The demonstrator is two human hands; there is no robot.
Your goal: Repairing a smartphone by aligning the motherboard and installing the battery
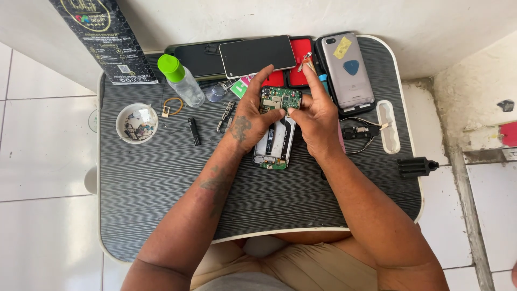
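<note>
An opened phone (276, 144) with its back off lies in the middle of the small dark striped table (161, 183). Its green circuit board (281, 98) shows at the top end. My left hand (249, 117) rests on the phone's left side, thumb and fingers around the board. My right hand (319, 116) presses on the board's right edge with thumb and forefinger; whether it pinches a small part is too small to tell.
At the back lie several phones (257, 54), a grey one (347, 67) bearing a blue pick, and red cases. A clear bottle with a green cap (180, 80), a small white dish (137, 123), a black bar (194, 131), metal parts (225, 114), cutters (362, 132) and a black handle (416, 167) surround the work. A dark box (105, 37) stands back left.
</note>
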